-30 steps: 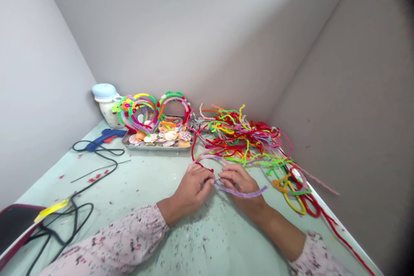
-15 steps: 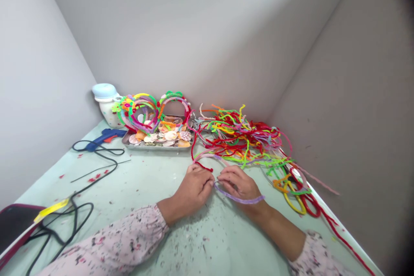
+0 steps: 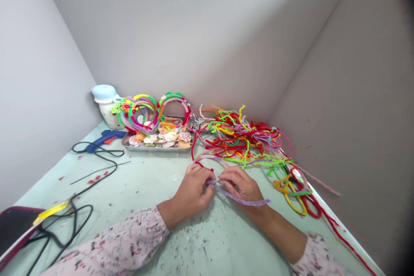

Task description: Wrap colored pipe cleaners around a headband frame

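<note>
Left hand [image 3: 193, 192], right hand [image 3: 242, 186] pinching curved fuzzy purple pipe cleaner [image 3: 241, 198].

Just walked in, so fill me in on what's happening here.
A person's left hand and right hand are holding a purple pipe cleaner between them, above a pale green table. A tangled pile of colored pipe cleaners lies ahead, beside a metal tray of seashells with pipe-cleaner hoops propped against it. A blue glue gun lies to the left.
</note>
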A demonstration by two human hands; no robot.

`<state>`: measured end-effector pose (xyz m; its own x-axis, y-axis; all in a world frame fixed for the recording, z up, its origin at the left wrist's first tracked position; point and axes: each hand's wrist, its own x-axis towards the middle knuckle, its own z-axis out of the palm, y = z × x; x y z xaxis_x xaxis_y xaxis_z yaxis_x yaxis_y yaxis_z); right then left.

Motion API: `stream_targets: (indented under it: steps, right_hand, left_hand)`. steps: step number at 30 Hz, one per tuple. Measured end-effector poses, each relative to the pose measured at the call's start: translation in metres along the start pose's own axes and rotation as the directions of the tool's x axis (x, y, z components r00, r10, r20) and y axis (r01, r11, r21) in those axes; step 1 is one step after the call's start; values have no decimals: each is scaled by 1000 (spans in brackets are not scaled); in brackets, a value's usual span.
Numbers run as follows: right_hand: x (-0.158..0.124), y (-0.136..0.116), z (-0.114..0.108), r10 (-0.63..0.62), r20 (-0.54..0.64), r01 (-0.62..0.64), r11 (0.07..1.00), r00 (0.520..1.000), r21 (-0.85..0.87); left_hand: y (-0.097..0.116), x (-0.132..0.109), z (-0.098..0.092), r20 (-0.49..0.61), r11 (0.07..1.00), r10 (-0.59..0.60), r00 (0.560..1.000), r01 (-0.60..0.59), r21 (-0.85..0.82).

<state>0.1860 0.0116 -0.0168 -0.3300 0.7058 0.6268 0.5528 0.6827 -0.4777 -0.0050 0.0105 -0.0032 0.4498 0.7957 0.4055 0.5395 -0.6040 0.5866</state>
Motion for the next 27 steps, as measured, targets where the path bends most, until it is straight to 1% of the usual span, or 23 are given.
stream_targets:
  steps: [4,9,27]
  right_hand:
    - [2,-5,-2,40,-32,-39,999,999,7]
    - [3,-8,-3,89,-16,-88,995,996,42]
    - [3,-12,-3,128,-10,-126,984,992,123]
  left_hand:
    - [2,0,-2,-81,999,35,996,-34,17]
    - [4,0,-5,-152,998,59,987,-52,46]
    - [2,-1,-3,-172,998,60,983,-58,16]
